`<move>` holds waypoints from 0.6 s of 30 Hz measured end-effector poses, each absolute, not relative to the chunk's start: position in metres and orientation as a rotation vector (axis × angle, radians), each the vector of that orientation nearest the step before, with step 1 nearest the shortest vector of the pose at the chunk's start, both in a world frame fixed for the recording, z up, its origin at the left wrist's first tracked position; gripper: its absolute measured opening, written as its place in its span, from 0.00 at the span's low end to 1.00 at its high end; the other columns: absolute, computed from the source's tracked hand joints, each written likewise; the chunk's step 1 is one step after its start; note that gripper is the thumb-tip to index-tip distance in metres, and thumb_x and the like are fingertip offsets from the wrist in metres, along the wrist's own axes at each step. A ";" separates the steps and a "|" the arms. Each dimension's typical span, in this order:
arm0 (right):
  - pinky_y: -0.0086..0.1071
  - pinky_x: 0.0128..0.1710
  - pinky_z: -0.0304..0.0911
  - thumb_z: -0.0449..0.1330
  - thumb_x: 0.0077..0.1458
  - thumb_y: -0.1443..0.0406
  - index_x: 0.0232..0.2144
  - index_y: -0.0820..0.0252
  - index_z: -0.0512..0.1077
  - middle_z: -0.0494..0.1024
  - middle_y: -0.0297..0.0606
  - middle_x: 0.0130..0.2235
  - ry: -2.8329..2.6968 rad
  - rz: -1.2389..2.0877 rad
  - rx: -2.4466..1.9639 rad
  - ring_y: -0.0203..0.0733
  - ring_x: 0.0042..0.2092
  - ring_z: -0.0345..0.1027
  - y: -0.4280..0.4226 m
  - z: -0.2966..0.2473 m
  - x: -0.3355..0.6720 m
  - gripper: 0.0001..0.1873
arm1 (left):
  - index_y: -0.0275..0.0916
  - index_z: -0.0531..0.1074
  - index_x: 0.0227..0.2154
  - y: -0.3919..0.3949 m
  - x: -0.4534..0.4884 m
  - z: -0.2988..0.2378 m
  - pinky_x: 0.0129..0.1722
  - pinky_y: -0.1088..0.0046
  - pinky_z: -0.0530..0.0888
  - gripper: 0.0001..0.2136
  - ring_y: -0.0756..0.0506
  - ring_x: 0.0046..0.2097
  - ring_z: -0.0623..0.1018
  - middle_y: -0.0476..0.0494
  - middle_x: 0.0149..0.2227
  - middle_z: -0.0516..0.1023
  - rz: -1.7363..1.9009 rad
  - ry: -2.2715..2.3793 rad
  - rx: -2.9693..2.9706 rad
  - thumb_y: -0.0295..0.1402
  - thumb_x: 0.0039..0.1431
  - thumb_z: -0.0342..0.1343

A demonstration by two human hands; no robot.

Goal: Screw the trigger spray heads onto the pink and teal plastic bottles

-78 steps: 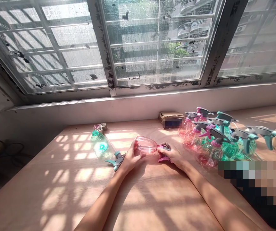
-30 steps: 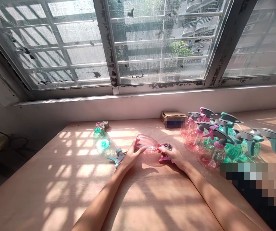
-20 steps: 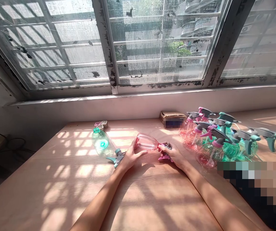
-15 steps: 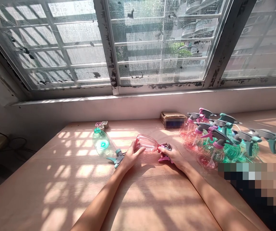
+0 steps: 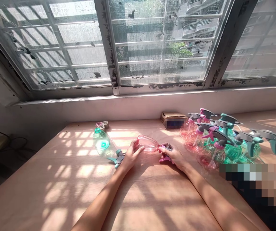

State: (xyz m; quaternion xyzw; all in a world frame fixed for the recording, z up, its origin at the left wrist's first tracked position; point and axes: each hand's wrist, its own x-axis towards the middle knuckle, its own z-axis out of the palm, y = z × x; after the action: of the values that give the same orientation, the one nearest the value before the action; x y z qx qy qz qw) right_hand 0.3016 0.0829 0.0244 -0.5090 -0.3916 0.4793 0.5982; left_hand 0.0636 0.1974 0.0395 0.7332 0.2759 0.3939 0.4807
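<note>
A clear pink spray bottle lies sideways between my hands, just over the table. My left hand is closed around its base end. At the neck, my right hand grips the pink and grey trigger sprayer head, with the fingers near the bottle's mouth. Whether the head is fully seated on the neck is hidden by my fingers. Left of my left hand lies a teal and grey trigger sprayer head. Behind it stands an open green bottle without a head.
Several pink and green spray bottles with heads on stand grouped at the right. A cardboard box sits against the wall, and small blocks lie behind the green bottle. A blurred-out patch covers the lower right.
My hands and the pink bottle hold almost the same pose. The whole view has shifted very slightly.
</note>
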 end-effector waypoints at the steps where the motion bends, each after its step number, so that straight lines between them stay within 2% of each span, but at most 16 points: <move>1: 0.37 0.36 0.80 0.68 0.72 0.59 0.52 0.60 0.78 0.84 0.37 0.46 -0.901 1.108 -1.185 0.41 0.38 0.81 0.084 0.024 0.303 0.12 | 0.41 0.75 0.62 0.198 0.064 0.040 0.62 0.43 0.78 0.20 0.33 0.62 0.80 0.36 0.64 0.78 0.962 0.676 1.797 0.40 0.73 0.65; 4: 0.38 0.37 0.80 0.68 0.72 0.59 0.51 0.60 0.78 0.84 0.37 0.46 -0.887 1.086 -1.188 0.42 0.38 0.81 0.086 0.022 0.308 0.12 | 0.41 0.73 0.64 0.200 0.063 0.039 0.63 0.42 0.78 0.22 0.32 0.64 0.79 0.36 0.66 0.77 0.964 0.691 1.826 0.38 0.71 0.66; 14: 0.38 0.38 0.81 0.68 0.71 0.60 0.51 0.59 0.79 0.84 0.37 0.47 -0.903 1.116 -1.210 0.42 0.39 0.81 0.080 0.034 0.297 0.11 | 0.39 0.76 0.59 0.196 0.060 0.040 0.57 0.48 0.82 0.17 0.36 0.57 0.83 0.37 0.60 0.81 0.969 0.771 1.809 0.39 0.73 0.65; 18: 0.39 0.37 0.81 0.68 0.72 0.60 0.53 0.59 0.78 0.84 0.38 0.48 -0.884 1.121 -1.224 0.43 0.39 0.81 0.080 0.036 0.297 0.12 | 0.40 0.75 0.60 0.197 0.059 0.041 0.55 0.49 0.83 0.18 0.36 0.55 0.83 0.37 0.61 0.80 0.965 0.749 1.833 0.38 0.72 0.66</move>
State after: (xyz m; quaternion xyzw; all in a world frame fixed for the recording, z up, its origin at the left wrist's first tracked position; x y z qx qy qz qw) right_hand 0.2968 0.0795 0.0357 -0.5258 -0.3798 0.4814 0.5895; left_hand 0.0590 0.1968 0.0406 0.7422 0.3032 0.3908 0.4521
